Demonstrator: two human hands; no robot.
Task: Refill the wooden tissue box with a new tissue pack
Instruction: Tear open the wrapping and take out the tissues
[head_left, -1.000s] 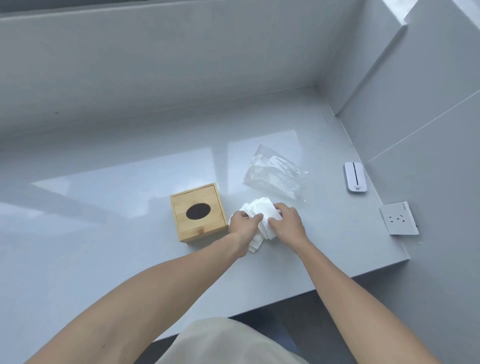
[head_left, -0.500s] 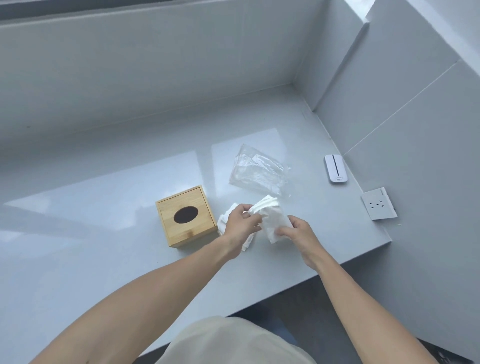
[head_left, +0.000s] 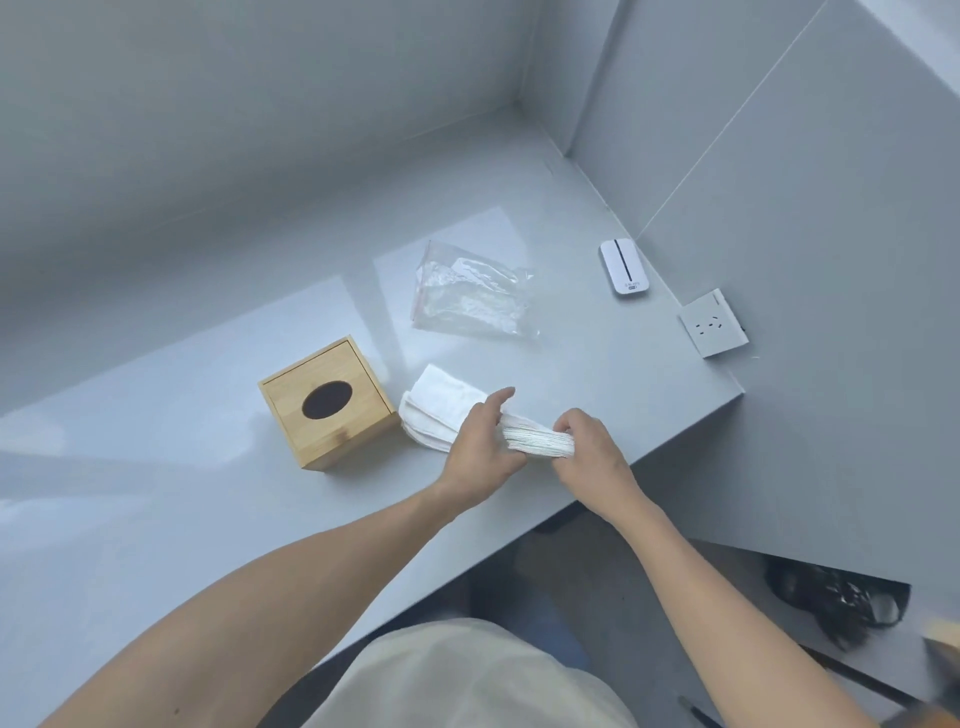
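A square wooden tissue box with a dark oval slot in its lid stands on the grey counter. Just right of it lies a stack of white tissues, out of its wrapper. My left hand grips the stack from the left side, index finger raised. My right hand pinches the folded right end of the stack, whose layered edge faces me. The empty clear plastic wrapper lies flat behind the tissues.
A small white device lies near the right wall. A white socket plate sits on that wall by the counter's corner. The counter's front edge runs just under my right hand. Dark objects lie on the floor at lower right.
The upper tissues were lifted and spread half a second ago; now both hands press the stack's right end together, low over the counter. The view has tilted and shifted.
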